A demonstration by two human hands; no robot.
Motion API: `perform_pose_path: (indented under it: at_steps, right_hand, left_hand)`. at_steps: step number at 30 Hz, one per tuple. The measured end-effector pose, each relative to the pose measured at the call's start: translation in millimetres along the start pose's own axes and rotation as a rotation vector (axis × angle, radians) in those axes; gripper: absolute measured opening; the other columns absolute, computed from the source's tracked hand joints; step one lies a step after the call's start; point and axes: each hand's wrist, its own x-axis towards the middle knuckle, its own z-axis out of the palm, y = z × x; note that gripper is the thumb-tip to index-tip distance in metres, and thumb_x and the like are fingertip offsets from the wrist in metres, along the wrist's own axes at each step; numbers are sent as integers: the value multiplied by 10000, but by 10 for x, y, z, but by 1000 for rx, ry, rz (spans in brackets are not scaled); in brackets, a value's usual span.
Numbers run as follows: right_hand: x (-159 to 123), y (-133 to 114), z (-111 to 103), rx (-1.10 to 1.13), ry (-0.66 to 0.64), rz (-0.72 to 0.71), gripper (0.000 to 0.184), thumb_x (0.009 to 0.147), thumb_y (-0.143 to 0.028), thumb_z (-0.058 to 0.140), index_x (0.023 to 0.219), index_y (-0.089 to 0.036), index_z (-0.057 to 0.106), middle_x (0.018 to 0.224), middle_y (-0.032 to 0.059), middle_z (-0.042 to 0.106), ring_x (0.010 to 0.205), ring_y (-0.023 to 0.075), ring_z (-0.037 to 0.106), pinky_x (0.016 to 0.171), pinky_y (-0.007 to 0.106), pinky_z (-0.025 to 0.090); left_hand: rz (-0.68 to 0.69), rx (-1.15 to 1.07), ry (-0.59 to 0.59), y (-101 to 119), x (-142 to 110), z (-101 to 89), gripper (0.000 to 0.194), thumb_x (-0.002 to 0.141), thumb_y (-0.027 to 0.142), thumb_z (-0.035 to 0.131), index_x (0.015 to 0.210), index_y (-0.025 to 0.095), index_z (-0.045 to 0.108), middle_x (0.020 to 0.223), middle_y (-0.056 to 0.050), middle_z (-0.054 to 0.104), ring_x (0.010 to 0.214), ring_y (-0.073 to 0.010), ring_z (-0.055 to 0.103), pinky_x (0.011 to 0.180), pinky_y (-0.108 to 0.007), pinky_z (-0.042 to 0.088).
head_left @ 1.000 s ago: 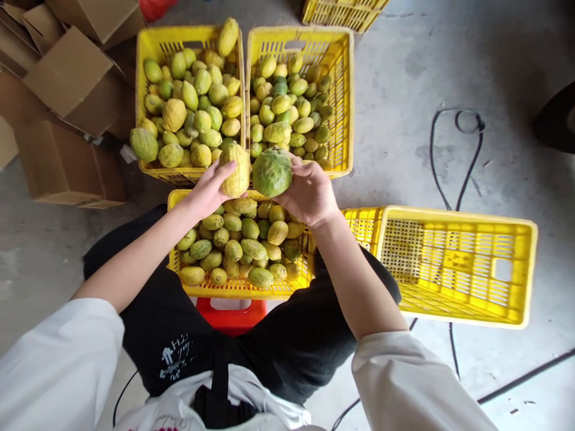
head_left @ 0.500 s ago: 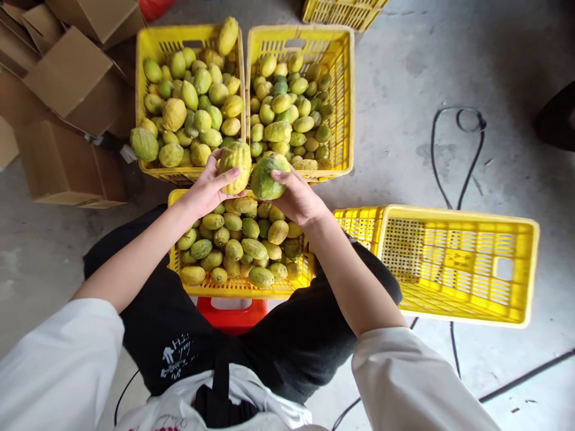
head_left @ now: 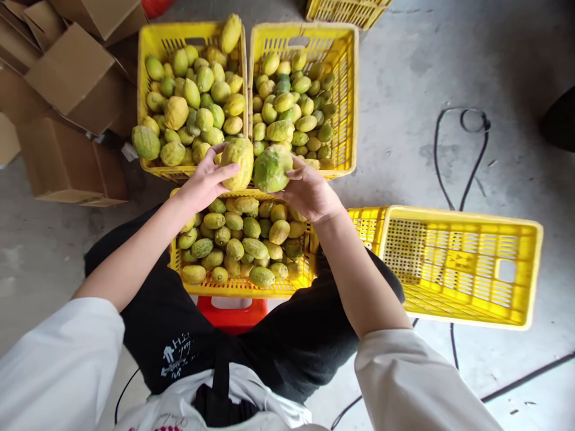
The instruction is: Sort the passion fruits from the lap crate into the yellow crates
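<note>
In my left hand [head_left: 207,175] is a large yellow citron [head_left: 238,164], ribbed and lumpy, with the thumb over its near side. My right hand [head_left: 311,190] grips a rounder green citron [head_left: 272,169] with pale yellow patches, fingers at its right and underneath. The two fruits are side by side, nearly touching. Both are held above the near yellow crate [head_left: 242,292], which is full of smaller green-yellow citrons [head_left: 250,227]. Just beyond the hands, a left crate [head_left: 140,78] and a right crate [head_left: 357,102] hold more of this fruit.
A yellow crate [head_left: 467,260] lies on its side at the right. Cardboard boxes [head_left: 72,72] are piled at the left. A black cable [head_left: 483,149] loops over the concrete floor. Under the near crate shows a red stool [head_left: 233,317]. Another yellow crate [head_left: 348,11] is at the top.
The green citron has turned in my right hand, showing a paler side, and that hand has shifted slightly right. The yellow citron has also been turned a little in my left hand.
</note>
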Motion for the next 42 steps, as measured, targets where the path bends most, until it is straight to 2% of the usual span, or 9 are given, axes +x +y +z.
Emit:
perform_pose_path:
  at_steps: [4, 8, 13, 16, 19, 22, 27, 34, 42]
  right_hand:
    - [4, 40, 60, 5, -2, 5, 566, 829, -554, 1042, 1285, -339, 784, 1399, 46, 891, 1553, 416, 741, 1267, 647, 694]
    - [17, 71, 116, 27, -37, -29, 649, 831, -603, 1063, 1360, -385, 756, 1478, 11, 860, 1607, 385, 700, 1311, 662, 668]
    - [27, 88, 105, 13, 35, -65, 811, 749, -545, 1136, 1433, -412, 720, 1558, -12, 807, 1617, 384, 673, 1347, 661, 635]
    - [59, 77, 70, 35, 49, -65, 757, 780, -582, 1077, 1422, -403, 717, 1535, 0, 821, 1641, 406, 644, 1341, 669, 636]
    - [89, 27, 8, 48, -19, -66, 682, 834, -611, 942, 1435, -375, 722, 1503, 23, 839, 1634, 427, 655, 1347, 683, 619]
    - [81, -29, -31, 17, -62, -69, 668, 866, -618, 866, 1465, -363, 714, 1481, 33, 851, 1623, 433, 678, 1351, 693, 604]
    - [12, -44, 77, -2, -45, -58, 637, 790, -507, 940, 1375, -341, 750, 1446, 36, 877, 1636, 429, 675, 1347, 644, 628]
    - [64, 111, 205, 33, -1, -41, 763, 736, -696, 1070, 1366, -398, 758, 1465, 27, 870, 1669, 439, 627, 1317, 662, 665]
    - [102, 198, 107, -5, 80, -45, 725, 778, -587, 1073, 1364, -414, 683, 1532, 7, 809, 1621, 355, 663, 1272, 626, 697]
  left_hand:
    - [68, 35, -17, 6, 44, 41, 895, 859, 351, 1025, 1627, 385, 565, 1654, -63, 748, 1748, -413, 594, 1378, -668, 587]
    - [73, 77, -63, -60, 85, 124, 746, 850, 314, 990, 1520, 287, 663, 1592, -99, 776, 1787, -445, 538, 1438, -658, 518]
    - [-27, 56, -84, -134, 82, 135, 537, 979, 306, 766, 1507, 252, 686, 1508, -123, 811, 1689, -437, 656, 1323, -671, 627]
    - [-39, 26, -79, -107, 76, 106, 514, 1001, 254, 674, 1515, 253, 682, 1459, -114, 828, 1642, -417, 696, 1279, -644, 669]
    - [-5, 36, -76, -79, 88, 61, 486, 969, 287, 789, 1437, 252, 662, 1453, -104, 829, 1632, -397, 700, 1304, -611, 661]
    - [13, 80, -56, -86, 106, 16, 649, 915, 334, 941, 1472, 290, 609, 1490, -81, 809, 1642, -374, 695, 1336, -587, 633]
    - [11, 51, -21, -64, 64, 37, 843, 893, 321, 989, 1619, 385, 565, 1582, -33, 772, 1657, -364, 678, 1350, -622, 617]
    - [-63, 9, -34, -45, -22, 108, 648, 1010, 399, 906, 1590, 358, 618, 1623, -89, 746, 1713, -406, 623, 1354, -690, 591]
    - [-73, 3, -26, -161, 4, 1, 439, 1062, 321, 757, 1493, 286, 681, 1597, -93, 789, 1716, -414, 624, 1385, -737, 547]
